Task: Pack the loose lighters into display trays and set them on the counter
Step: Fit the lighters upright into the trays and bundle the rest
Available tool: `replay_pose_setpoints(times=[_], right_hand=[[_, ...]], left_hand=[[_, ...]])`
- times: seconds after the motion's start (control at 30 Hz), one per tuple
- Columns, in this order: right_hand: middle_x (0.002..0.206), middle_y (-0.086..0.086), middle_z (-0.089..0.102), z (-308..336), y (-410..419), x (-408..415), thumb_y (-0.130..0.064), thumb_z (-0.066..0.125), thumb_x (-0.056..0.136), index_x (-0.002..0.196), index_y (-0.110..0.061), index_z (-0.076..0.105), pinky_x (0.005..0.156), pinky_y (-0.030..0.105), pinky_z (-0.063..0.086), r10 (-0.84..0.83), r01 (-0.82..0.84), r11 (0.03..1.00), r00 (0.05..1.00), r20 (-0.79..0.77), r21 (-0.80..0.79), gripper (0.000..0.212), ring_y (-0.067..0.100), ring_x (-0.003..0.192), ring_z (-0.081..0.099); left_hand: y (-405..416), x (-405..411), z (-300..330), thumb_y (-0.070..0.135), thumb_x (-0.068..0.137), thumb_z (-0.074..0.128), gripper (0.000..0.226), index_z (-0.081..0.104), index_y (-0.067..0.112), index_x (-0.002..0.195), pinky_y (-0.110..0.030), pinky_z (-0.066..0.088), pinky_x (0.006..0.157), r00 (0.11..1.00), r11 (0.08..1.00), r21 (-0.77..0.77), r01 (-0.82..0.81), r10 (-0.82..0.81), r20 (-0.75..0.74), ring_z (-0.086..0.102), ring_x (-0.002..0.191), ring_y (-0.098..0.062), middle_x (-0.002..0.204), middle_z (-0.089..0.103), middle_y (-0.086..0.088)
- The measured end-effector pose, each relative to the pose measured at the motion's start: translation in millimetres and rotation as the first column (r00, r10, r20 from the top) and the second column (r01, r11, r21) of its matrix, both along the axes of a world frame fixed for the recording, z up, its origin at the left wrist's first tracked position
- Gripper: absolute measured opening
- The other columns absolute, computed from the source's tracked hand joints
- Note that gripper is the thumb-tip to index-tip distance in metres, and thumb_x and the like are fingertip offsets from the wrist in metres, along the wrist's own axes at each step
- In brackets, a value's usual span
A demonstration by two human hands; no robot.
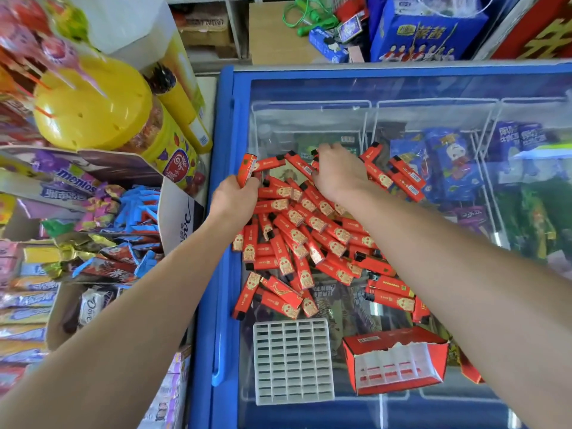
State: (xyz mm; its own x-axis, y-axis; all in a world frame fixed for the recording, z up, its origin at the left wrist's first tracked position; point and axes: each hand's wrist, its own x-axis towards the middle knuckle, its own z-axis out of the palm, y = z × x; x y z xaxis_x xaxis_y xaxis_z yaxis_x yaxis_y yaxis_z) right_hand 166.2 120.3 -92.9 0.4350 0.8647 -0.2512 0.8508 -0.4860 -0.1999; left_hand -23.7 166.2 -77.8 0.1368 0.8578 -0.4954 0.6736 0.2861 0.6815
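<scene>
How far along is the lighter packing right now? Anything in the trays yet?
Nothing looks packed yet: the white grid tray has empty slots, and the red display box shows an empty insert. In hand: the left hand grips a small bunch of lighters; the right hand reaches into the loose pile on the freezer lid. Left: nearly the whole pile.

Both arms are bare from the bottom edge of the view up to the wrists, with no sleeve showing anywhere along them. The forearms are long and slim, narrowing toward the wrists. The left hand (234, 199) wears no glove, ring, watch or band. The right hand (337, 173) is likewise uncovered, its wrist plain and unadorned. Knuckles and tendons show faintly on the backs of both.
</scene>
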Motion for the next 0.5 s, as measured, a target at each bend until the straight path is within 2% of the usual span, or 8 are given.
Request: replay_pose_setpoints(times=[0.13, 0.17, 0.23, 0.27, 0.33, 0.4, 0.47, 0.5], right_hand=[[0.094, 0.005, 0.057, 1.1, 2.0, -0.2, -0.008, 0.063, 0.098, 0.104, -0.008, 0.061, 0.064, 0.035, 0.045, -0.111, 0.112, 0.994, 0.992, -0.059, 0.014, 0.006, 0.025, 0.077, 0.057], [0.094, 0.005, 0.057, 2.8, 2.5, 1.0, -0.007, 0.062, 0.098, 0.096, -0.009, 0.06, 0.064, 0.035, 0.046, -0.126, 0.127, 0.992, 0.989, -0.076, 0.004, 0.003, 0.025, 0.076, 0.058], [0.1, 0.009, 0.061, 5.6, 1.9, 2.2, -0.003, 0.059, 0.097, 0.083, -0.01, 0.056, 0.066, 0.036, 0.047, -0.124, 0.123, 0.992, 0.988, -0.088, -0.018, 0.016, 0.026, 0.076, 0.06], [0.106, 0.01, 0.062, 5.8, 0.8, 2.5, -0.003, 0.059, 0.097, 0.084, -0.01, 0.057, 0.066, 0.036, 0.046, -0.116, 0.115, 0.993, 0.989, -0.09, -0.017, 0.015, 0.027, 0.078, 0.06], [0.115, 0.012, 0.06, 6.5, -4.4, 3.2, -0.007, 0.059, 0.097, 0.104, -0.008, 0.061, 0.067, 0.037, 0.047, -0.11, 0.115, 0.993, 0.987, -0.113, 0.038, 0.007, 0.029, 0.083, 0.06], [0.107, 0.009, 0.064, 7.3, -11.2, 3.0, -0.012, 0.059, 0.098, 0.12, -0.008, 0.057, 0.067, 0.038, 0.053, -0.135, 0.158, 0.981, 0.973, -0.189, 0.114, 0.022, 0.027, 0.083, 0.063], [0.096, 0.005, 0.067, 11.3, -18.8, 3.9, -0.016, 0.059, 0.099, 0.121, -0.009, 0.056, 0.062, 0.035, 0.056, -0.189, 0.264, 0.946, 0.922, -0.337, 0.189, 0.024, 0.021, 0.074, 0.065], [0.094, 0.003, 0.067, 14.5, -22.8, 4.8, -0.018, 0.06, 0.099, 0.121, -0.009, 0.056, 0.056, 0.029, 0.053, -0.212, 0.327, 0.92, 0.879, -0.428, 0.218, 0.024, 0.016, 0.069, 0.064]], left_hand=[[-0.8, 3.2, 2.9, 0.041, 0.1, 0.049, 0.029, 0.059, 0.015, 0.102, -0.032, 0.044, 0.061, 1.0, 0.999, 0.035, 0.024, -0.024, -0.015, 0.058, 0.075, -0.017, 0.092, 0.062, -0.002], [-0.5, 4.1, 4.1, 0.041, 0.1, 0.049, 0.027, 0.059, 0.016, 0.101, -0.031, 0.043, 0.061, 1.0, 0.999, 0.041, 0.017, -0.017, -0.007, 0.057, 0.074, -0.017, 0.092, 0.061, -0.001], [-0.1, 5.2, 7.6, 0.041, 0.1, 0.049, 0.027, 0.059, 0.016, 0.101, -0.031, 0.044, 0.061, 1.0, 0.999, 0.051, 0.006, -0.006, 0.003, 0.056, 0.073, -0.016, 0.091, 0.061, -0.001], [0.4, 5.6, 9.1, 0.041, 0.1, 0.049, 0.027, 0.059, 0.016, 0.101, -0.032, 0.044, 0.061, 1.0, 0.998, 0.056, 0.004, -0.005, 0.003, 0.057, 0.073, -0.017, 0.09, 0.061, -0.001], [1.1, 5.8, 11.6, 0.042, 0.099, 0.05, 0.026, 0.059, 0.018, 0.097, -0.033, 0.046, 0.065, 1.0, 0.998, 0.06, 0.002, -0.002, 0.007, 0.058, 0.075, -0.018, 0.089, 0.061, -0.002], [-0.3, 6.2, 13.7, 0.044, 0.097, 0.051, 0.026, 0.058, 0.019, 0.091, -0.034, 0.047, 0.069, 1.0, 0.998, 0.057, -0.005, 0.005, 0.016, 0.058, 0.077, -0.019, 0.088, 0.061, -0.002], [-4.7, 9.5, 18.1, 0.047, 0.095, 0.052, 0.029, 0.057, 0.019, 0.087, -0.035, 0.048, 0.069, 1.0, 0.999, 0.046, 0.017, -0.018, 0.02, 0.058, 0.076, -0.02, 0.087, 0.06, -0.002], [-8.4, 12.3, 20.5, 0.047, 0.094, 0.053, 0.031, 0.058, 0.017, 0.087, -0.036, 0.048, 0.069, 0.999, 0.999, 0.038, 0.034, -0.035, 0.028, 0.058, 0.075, -0.02, 0.086, 0.06, -0.003]])
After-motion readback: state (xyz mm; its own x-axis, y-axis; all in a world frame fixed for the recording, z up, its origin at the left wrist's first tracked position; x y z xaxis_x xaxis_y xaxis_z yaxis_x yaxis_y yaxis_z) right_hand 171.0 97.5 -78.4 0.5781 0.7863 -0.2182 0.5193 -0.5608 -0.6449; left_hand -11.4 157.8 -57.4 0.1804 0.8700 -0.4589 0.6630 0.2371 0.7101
